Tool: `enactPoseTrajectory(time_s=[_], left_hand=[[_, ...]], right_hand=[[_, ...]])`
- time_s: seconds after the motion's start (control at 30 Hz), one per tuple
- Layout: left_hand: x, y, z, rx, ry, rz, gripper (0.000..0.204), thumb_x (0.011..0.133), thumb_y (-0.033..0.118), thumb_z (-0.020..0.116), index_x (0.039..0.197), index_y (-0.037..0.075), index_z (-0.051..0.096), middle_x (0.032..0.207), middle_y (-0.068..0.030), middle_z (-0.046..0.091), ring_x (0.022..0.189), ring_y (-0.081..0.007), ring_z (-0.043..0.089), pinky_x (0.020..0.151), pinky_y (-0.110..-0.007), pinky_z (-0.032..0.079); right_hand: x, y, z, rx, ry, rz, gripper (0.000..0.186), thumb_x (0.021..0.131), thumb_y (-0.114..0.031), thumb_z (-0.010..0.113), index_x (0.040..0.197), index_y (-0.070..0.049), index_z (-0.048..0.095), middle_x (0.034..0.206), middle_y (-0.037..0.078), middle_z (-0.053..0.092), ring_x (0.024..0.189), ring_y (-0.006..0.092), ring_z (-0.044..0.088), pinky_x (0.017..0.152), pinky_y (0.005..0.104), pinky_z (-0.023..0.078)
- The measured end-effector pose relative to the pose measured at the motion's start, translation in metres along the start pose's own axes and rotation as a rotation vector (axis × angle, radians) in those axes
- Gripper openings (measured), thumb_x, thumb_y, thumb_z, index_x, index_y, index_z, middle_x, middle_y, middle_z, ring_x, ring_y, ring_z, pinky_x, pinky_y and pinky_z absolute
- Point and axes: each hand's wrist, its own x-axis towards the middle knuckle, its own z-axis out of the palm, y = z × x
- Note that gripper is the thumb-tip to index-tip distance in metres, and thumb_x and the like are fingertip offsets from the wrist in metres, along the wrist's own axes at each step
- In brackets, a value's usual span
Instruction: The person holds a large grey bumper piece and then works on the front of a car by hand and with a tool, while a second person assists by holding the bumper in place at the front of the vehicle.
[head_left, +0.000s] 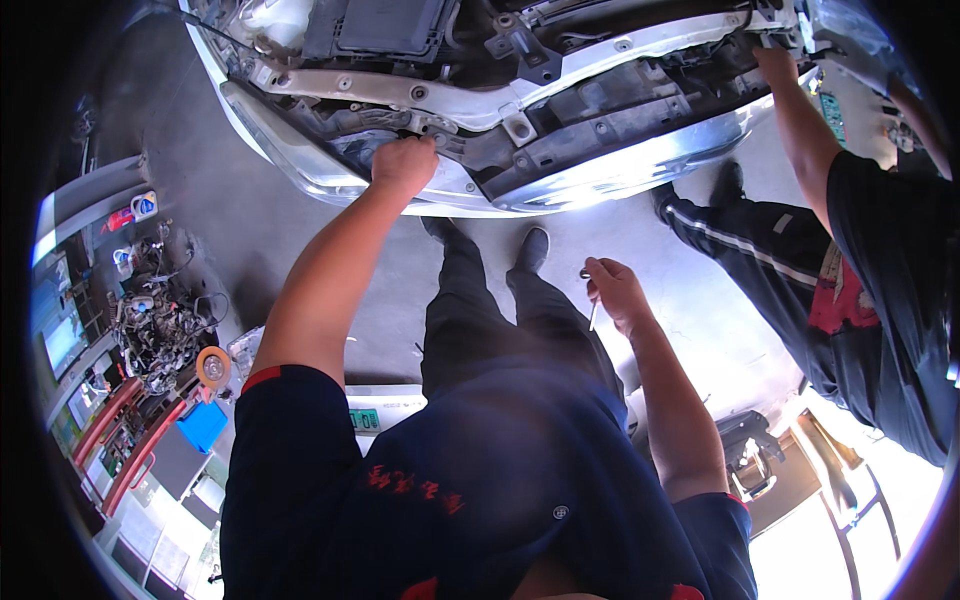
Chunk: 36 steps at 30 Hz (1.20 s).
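Note:
My left hand [404, 163] is closed at the front edge of a car's engine bay, against the plastic and metal parts behind the silver bumper [570, 175]; what its fingers grip is hidden. A pale crossmember [420, 93] runs just above it. My right hand [612, 293] is held low over the floor in front of the bumper, closed on a slim metal tool [594, 314] that points down.
A co-worker stands at right, one hand [778, 63] at the bumper's end. An engine assembly [150, 330], red-railed equipment [105, 420] and a blue box [203, 428] stand at left. A white part with a green plate [365, 420] lies behind me.

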Motion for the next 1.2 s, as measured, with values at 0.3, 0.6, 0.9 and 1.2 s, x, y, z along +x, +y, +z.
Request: enactPoseTrajectory(time_s=[0.3, 0.6, 0.9, 1.2], left_hand=[[-0.013, -0.019, 0.004, 0.086, 0.072, 0.248, 0.021, 0.085, 0.028, 0.062, 0.097, 0.01, 0.064, 0.092, -0.0083, 0.067, 0.085, -0.0285, 0.067, 0.072, -0.043, 0.055], [-0.006, -0.021, -0.002, 0.115, 0.176, 0.334, 0.02, 0.088, 0.028, 0.059, 0.095, 0.011, 0.066, 0.09, -0.0085, 0.069, 0.082, -0.0276, 0.069, 0.069, -0.042, 0.056], [-0.01, -0.009, -0.008, -0.005, 0.239, 0.162, 0.022, 0.087, 0.028, 0.056, 0.091, 0.011, 0.069, 0.091, -0.0106, 0.072, 0.085, -0.0272, 0.071, 0.071, -0.041, 0.057], [-0.008, -0.035, 0.004, -0.019, 0.116, 0.385, 0.024, 0.085, 0.025, 0.058, 0.104, 0.011, 0.065, 0.098, -0.0101, 0.07, 0.09, -0.0271, 0.069, 0.074, -0.042, 0.056]], right_hand=[[-0.012, 0.008, 0.005, 0.024, 0.089, 0.041, 0.035, 0.097, -0.035, 0.061, 0.089, -0.002, 0.068, 0.067, 0.002, 0.059, 0.062, 0.0102, 0.052, 0.062, 0.0273, 0.043], [-0.015, -0.015, 0.039, 0.316, -0.245, 0.084, 0.025, 0.101, -0.024, 0.049, 0.101, -0.002, 0.061, 0.079, 0.004, 0.057, 0.067, 0.0125, 0.055, 0.065, 0.0289, 0.051], [0.089, -0.126, 0.098, -0.82, 0.209, -0.182, 0.043, 0.09, -0.039, 0.057, 0.108, -0.003, 0.07, 0.107, 0.022, 0.069, 0.103, 0.0391, 0.066, 0.091, 0.0458, 0.051], [0.111, -0.159, 0.137, -1.099, 0.453, -0.06, 0.038, 0.087, -0.032, 0.06, 0.107, -0.003, 0.071, 0.113, 0.023, 0.068, 0.11, 0.0379, 0.065, 0.093, 0.0459, 0.052]])
